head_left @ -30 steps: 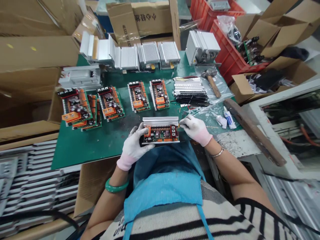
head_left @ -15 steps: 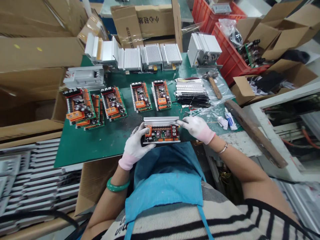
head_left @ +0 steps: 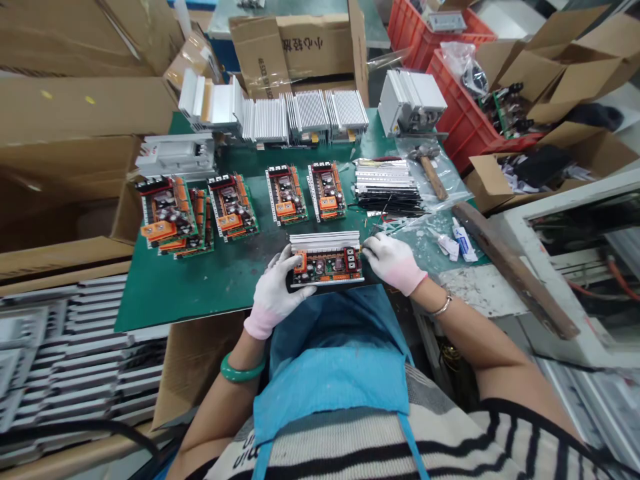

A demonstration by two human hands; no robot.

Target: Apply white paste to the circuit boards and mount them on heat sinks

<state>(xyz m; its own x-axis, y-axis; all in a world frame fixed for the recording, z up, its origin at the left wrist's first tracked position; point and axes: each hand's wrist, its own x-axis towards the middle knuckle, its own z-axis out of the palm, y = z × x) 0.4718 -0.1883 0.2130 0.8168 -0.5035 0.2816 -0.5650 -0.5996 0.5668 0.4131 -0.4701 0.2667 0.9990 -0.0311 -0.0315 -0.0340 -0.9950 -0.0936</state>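
Note:
In the head view, a circuit board with orange and dark red terminal blocks sits in a silver finned heat sink housing at the table's front edge. My left hand, in a white glove with a pink cuff, grips the left end of this housing, thumb in front and fingers behind. My right hand, gloved the same way, is at the right end with its fingers bent together. A thin dark line rises beside its fingertips; whether the hand holds it is unclear.
Several circuit boards lie across the green table. Finned heat sinks line the back. Metal and black strips, a hammer and glue tubes lie right. A wooden handle crosses the right edge.
My right hand has drawn down from above the board's right end to beside it, its fingers more bent. My left hand keeps its grip. The whole view has shifted slightly.

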